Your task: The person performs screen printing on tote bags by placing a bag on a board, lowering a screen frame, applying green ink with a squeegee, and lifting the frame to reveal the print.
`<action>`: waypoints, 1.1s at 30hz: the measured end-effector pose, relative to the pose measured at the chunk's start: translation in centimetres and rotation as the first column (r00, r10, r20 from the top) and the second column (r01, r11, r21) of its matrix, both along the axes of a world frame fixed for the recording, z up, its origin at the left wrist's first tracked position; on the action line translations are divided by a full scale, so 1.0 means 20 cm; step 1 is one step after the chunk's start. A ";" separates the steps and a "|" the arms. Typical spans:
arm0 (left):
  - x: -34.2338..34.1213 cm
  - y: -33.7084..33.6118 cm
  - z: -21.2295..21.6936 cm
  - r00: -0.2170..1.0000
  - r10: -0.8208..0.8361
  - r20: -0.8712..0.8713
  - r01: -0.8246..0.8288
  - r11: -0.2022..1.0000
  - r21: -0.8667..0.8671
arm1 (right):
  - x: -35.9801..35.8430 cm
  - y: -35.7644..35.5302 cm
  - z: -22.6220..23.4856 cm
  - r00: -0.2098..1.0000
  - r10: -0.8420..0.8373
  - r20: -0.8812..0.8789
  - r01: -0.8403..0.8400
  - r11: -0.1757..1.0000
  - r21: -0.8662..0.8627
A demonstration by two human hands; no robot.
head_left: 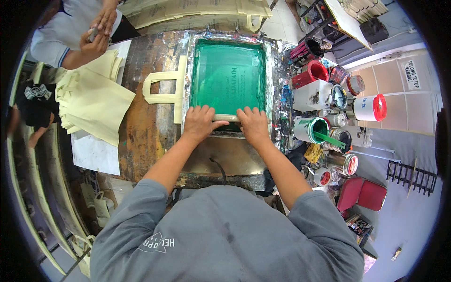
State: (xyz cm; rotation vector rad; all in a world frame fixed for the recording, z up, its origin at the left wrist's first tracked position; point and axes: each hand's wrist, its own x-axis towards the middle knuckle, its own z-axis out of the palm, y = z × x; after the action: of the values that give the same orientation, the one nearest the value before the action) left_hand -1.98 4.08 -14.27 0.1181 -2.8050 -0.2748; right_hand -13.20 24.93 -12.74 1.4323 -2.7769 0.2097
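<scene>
Beige squeegee (229, 118) sits partly hidden by left hand (198, 123) and right hand (253, 124).

From here, the green screen (225, 70) hides most of the cream bag (179, 89); a co-worker (77, 28) holds a grey object (93, 34) too small to make out.

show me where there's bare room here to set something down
The brown table has a bare patch between the yellow cloth stack and the left hand, below the bag handle. The near end of the white sheet is also uncovered. It's crowded right of the green screen, where paint tubs cluster.
</scene>
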 end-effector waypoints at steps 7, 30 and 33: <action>0.30 -0.06 0.08 0.993 0.099 -0.060 -0.084 0.974 0.209 | 0.04 0.03 0.04 0.999 -0.026 0.047 0.024 0.998 0.050; 0.17 -0.29 -0.07 0.801 0.572 -0.176 -0.399 0.730 0.556 | -0.41 -0.29 1.17 0.918 -0.140 -0.372 -0.035 0.904 -0.425; 0.20 -0.22 -0.26 0.683 0.730 -0.011 -0.688 0.648 0.328 | -0.52 -0.34 1.24 0.910 -0.171 -0.378 -0.028 0.884 -0.467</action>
State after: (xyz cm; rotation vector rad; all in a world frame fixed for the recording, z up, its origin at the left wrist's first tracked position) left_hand 1.94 -0.28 -19.52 1.1981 -2.3089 -0.4780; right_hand -23.69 18.18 12.01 1.0952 -2.2307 0.4741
